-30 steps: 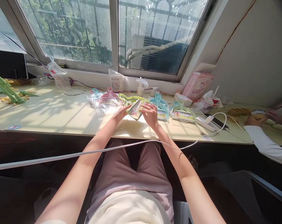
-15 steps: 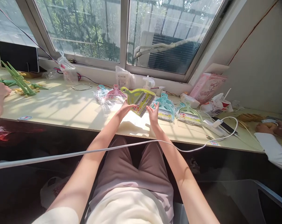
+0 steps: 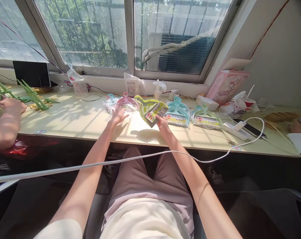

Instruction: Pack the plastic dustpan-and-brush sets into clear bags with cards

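Observation:
My right hand (image 3: 162, 122) grips the lower right edge of a yellow-green dustpan and brush set (image 3: 143, 108) with a printed label, tilted and raised over the table. My left hand (image 3: 119, 116) is off that set, fingers apart, reaching by a pink dustpan set (image 3: 125, 102) in clear plastic; whether it touches the wrap I cannot tell. A teal dustpan set (image 3: 177, 114) lies just right of my right hand. Beyond it is a green dustpan set (image 3: 205, 118). Part of another blue set (image 3: 110, 97) shows behind the pink one.
A white cable (image 3: 130, 158) crosses in front of my forearms to a power strip (image 3: 236, 131). At left another person's hands (image 3: 12, 108) work among green plastic stems (image 3: 33, 96). A co-worker's white sleeve (image 3: 299, 144) is at right. A pink box (image 3: 227, 84) leans by the window.
My left hand has let go of the yellow-green set and moved left toward the pink set. My right hand now holds the yellow-green set alone. The view has shifted slightly.

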`<state>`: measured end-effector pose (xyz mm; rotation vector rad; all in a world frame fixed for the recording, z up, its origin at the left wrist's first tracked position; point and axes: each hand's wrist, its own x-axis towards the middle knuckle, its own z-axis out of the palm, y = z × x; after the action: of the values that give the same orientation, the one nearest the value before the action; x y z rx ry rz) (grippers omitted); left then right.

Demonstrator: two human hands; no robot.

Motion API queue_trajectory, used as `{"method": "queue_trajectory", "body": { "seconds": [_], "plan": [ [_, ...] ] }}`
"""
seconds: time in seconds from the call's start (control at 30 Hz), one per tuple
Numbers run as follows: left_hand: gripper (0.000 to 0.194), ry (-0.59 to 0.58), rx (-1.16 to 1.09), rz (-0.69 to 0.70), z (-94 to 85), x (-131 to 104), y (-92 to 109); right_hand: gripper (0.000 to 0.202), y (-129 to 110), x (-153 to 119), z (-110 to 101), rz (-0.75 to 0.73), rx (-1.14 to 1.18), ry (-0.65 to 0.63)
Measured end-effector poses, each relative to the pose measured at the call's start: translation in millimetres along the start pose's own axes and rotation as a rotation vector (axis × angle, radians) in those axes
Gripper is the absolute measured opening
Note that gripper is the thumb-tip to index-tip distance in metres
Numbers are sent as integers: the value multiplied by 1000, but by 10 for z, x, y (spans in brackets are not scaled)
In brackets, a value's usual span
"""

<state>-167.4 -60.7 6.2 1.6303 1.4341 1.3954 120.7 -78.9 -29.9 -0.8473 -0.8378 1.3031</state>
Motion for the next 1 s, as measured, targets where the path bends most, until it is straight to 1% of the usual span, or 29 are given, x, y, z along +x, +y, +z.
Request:
{"method": "queue_trajectory", "body": {
  "seconds": [0.07, 0.13, 0.23, 0.3, 0.33, 0.4, 0.47, 0.53, 0.6, 0.67, 0.73, 0.83, 0.9, 1.0],
  "plan": [
    [41, -34, 101, -63, -151, -58, -115, 26, 9, 18, -12, 11, 16, -2],
    [42, -61, 165, -77, -225, -157, -183, 24, 5, 21, -16, 19, 38, -1],
    [40, -146, 273, -43, -237, -315, -201, 24, -27, -22, -13, 39, 41, 9],
    [35, -191, 345, 1, -218, -384, -189, 26, -62, -92, -16, 58, 13, -4],
    [31, -189, 367, 26, -207, -402, -183, 27, -81, -139, -25, 62, -1, -15],
    [25, -142, 387, 65, -183, -405, -177, 30, -119, -250, -59, 65, -18, -43],
    [25, -97, 377, 80, -159, -374, -173, 30, -154, -367, -113, 76, -33, -89],
    [22, -73, 364, 72, -131, -328, -156, 26, -185, -465, -172, 120, -69, -141],
    [19, -56, 372, 51, -93, -284, -118, 24, -208, -529, -216, 183, -118, -174],
    [18, -24, 412, 47, -38, -254, -56, 23, -221, -560, -228, 217, -148, -168],
    [17, -1, 474, 72, 37, -244, 26, 24, -219, -574, -203, 199, -142, -107],
    [17, 2, 555, 132, 159, -259, 174, 24, -191, -596, -118, 119, -77, 13],
    [20, -3, 587, 155, 220, -275, 279, 22, -166, -614, -51, 90, -34, 22],
    [28, 20, 602, 188, 273, -295, 437, 22, -130, -631, 47, 97, -14, -1]
  ]
}}
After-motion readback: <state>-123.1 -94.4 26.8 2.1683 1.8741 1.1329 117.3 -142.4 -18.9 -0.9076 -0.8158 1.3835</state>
